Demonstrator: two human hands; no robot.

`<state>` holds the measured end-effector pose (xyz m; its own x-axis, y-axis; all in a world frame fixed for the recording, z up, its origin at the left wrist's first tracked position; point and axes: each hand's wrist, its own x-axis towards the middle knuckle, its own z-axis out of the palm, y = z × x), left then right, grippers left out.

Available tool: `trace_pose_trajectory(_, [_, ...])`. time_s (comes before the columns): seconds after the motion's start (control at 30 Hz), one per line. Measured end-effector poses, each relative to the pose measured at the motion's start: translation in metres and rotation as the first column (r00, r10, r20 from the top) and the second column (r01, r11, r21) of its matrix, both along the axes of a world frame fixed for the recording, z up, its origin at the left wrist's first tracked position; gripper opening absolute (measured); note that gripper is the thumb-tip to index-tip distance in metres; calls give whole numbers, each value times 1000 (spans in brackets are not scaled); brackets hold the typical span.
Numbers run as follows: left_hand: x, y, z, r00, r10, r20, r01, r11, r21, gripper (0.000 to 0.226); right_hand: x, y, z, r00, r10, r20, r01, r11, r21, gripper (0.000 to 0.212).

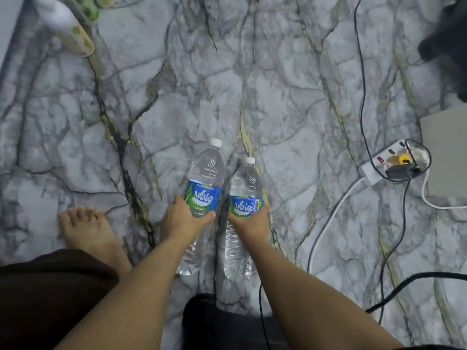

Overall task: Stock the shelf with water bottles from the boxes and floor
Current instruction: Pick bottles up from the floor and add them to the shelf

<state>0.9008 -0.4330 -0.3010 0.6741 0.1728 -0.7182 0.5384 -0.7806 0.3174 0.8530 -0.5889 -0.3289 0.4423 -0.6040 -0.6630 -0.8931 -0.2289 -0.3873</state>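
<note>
Grasp stage of one stocking cycle, head view. We saw the left hand (183,218) curled round the blue label of the left bottle (206,173) and the right hand (250,222) curled round the label of the right bottle (243,183); both hands were clamped on their loads. The two bottles lay side by side, caps pointing away from the person, over the marble-patterned floor (278,84) toward its near edge. Whether they rested on it or hung just clear we could not tell. We judged the pickup to be in hand and the carry to the shelf to come next. That move called for raising both bottles together and turning toward the shelf, which this view did not show. Open floor lay ahead, and to the left beyond the bare foot (86,228). Along the right edge, the power strip (374,170) and loose cables (417,276) ran near the right forearm, a likely snag for a step.
</note>
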Motion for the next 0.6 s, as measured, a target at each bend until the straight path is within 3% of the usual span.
trace_pose_trajectory(0.17, [12,19,39,987,101,129,-98,995,-30,81,2,5,17,995,40,95,-38,999,-29,66])
trace_pose_trajectory(0.4, [10,51,112,925,218,312,-223,975,-21,81,44,46,90,903,166,395,-198,979,41,60])
trace_pose_trajectory(0.5, [10,62,148,839,339,426,-336,938,-86,80,69,69,129,837,173,519,-239,969,62,61])
trace_pose_trajectory(0.6, [11,78,186,695,486,530,-456,868,-198,77,85,95,180,760,198,618,-305,950,71,64])
